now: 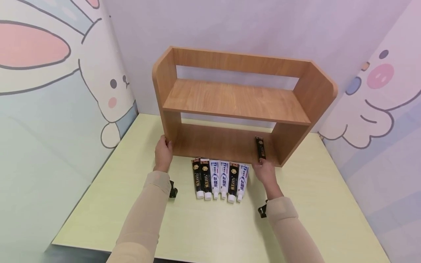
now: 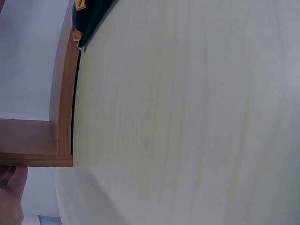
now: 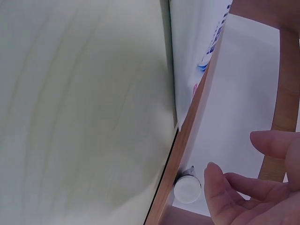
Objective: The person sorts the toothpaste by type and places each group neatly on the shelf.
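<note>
Right of centre, a black tube (image 1: pixel 260 147) is set on a shelf (image 1: pixel 213 142) by the right hand (image 1: pixel 265 173), fingers parted. Whether the left hand (image 1: pixel 162 154) grips cannot be told. The pale table (image 1: pixel 207 226) is flanked by cartoon walls (image 1: pixel 39 120).

1 black tube (image 1: pixel 260 146) lies on shelf (image 1: pixel 213 142).

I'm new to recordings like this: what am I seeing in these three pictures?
No machine here, just a person's two bare hands. The big picture comes from a camera on the head; the other two, from wrist cameras. On the table stands a wooden shelf, with three black tubes and three white tubes lying in front. Another black tube lies on the shelf's lower board. The left hand touches the shelf's left side. The right hand is by that tube's cap, its fingers apart, seemingly holding nothing.
</note>
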`<action>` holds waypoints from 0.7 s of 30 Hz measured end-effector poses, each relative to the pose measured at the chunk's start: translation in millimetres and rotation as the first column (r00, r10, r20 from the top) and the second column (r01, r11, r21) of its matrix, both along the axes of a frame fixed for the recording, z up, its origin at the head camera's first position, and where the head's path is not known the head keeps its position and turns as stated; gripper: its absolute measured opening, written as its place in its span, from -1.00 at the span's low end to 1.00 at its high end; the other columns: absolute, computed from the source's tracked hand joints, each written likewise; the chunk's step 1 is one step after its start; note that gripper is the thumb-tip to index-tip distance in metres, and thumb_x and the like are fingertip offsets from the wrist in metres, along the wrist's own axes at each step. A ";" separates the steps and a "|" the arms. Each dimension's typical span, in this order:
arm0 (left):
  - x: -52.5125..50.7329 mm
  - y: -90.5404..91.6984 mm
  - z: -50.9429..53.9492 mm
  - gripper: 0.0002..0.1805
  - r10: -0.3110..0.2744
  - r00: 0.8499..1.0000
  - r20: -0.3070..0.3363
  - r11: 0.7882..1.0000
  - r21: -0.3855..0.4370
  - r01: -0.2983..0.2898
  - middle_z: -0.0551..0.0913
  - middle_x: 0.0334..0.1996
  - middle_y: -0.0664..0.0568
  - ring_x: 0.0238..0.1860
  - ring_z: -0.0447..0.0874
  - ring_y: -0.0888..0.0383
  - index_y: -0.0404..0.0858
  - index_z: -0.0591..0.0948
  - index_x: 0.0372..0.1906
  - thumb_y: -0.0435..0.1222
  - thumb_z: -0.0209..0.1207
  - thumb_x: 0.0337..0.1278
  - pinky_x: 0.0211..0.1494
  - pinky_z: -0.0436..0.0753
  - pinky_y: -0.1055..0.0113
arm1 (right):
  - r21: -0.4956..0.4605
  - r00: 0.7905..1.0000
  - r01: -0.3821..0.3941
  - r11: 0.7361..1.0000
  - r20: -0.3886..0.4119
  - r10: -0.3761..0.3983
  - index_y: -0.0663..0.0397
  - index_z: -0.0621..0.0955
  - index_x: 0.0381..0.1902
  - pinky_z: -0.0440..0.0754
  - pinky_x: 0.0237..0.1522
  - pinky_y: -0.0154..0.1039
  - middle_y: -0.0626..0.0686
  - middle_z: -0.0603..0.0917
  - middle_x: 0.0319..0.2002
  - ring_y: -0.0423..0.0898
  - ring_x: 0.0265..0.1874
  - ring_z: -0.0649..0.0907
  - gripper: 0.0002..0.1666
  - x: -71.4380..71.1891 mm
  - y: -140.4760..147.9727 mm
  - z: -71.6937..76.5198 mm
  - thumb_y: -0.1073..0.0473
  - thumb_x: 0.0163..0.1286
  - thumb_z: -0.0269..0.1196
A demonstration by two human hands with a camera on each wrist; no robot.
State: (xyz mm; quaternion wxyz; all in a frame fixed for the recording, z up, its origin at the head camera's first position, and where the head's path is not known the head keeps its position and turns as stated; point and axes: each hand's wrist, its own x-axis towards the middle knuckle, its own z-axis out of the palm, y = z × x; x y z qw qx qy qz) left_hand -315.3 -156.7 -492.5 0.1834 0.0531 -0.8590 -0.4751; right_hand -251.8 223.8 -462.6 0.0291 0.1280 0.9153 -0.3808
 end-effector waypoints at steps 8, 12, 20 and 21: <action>-0.6 1.7 0.5 -0.67 0.015 1.000 0.018 1.000 0.010 -0.015 0.51 0.09 -0.25 0.07 0.51 -0.14 -0.36 0.37 0.21 -0.35 0.02 0.46 0.12 0.52 -0.05 | 0.054 1.000 -0.023 0.998 0.020 0.022 0.50 0.34 0.29 0.43 0.13 0.12 0.45 0.46 0.15 0.30 0.13 0.45 -0.34 6.7 -4.0 -4.7 0.08 0.45 0.11; -0.5 2.0 0.7 -0.66 0.015 1.000 0.020 1.000 0.019 -0.015 0.51 0.10 -0.23 0.08 0.51 -0.14 -0.35 0.37 0.22 -0.35 0.02 0.46 0.13 0.51 -0.05 | 0.063 0.999 -0.026 0.998 0.027 0.024 0.50 0.36 0.26 0.46 0.09 0.12 0.43 0.49 0.12 0.29 0.08 0.48 -0.36 8.9 -6.6 -5.9 0.08 0.43 0.13; 0.4 1.5 -0.5 -0.68 0.019 1.000 0.005 1.000 0.015 -0.019 0.52 0.07 -0.24 0.06 0.52 -0.14 -0.36 0.38 0.20 -0.36 0.02 0.45 0.10 0.53 -0.06 | 0.040 0.995 -0.040 0.998 0.095 0.036 0.45 0.28 0.35 0.50 0.06 0.12 0.45 0.44 0.18 0.30 0.11 0.48 -0.31 13.8 -14.8 -8.0 0.08 0.46 0.12; 0.6 1.6 -0.4 -0.68 0.019 1.000 0.003 1.000 0.016 -0.019 0.52 0.07 -0.25 0.05 0.52 -0.15 -0.36 0.38 0.20 -0.36 0.02 0.45 0.10 0.53 -0.06 | 0.042 0.994 -0.044 0.998 0.097 0.040 0.46 0.27 0.36 0.50 0.07 0.12 0.45 0.44 0.19 0.30 0.11 0.48 -0.31 14.5 -15.6 -8.3 0.08 0.46 0.12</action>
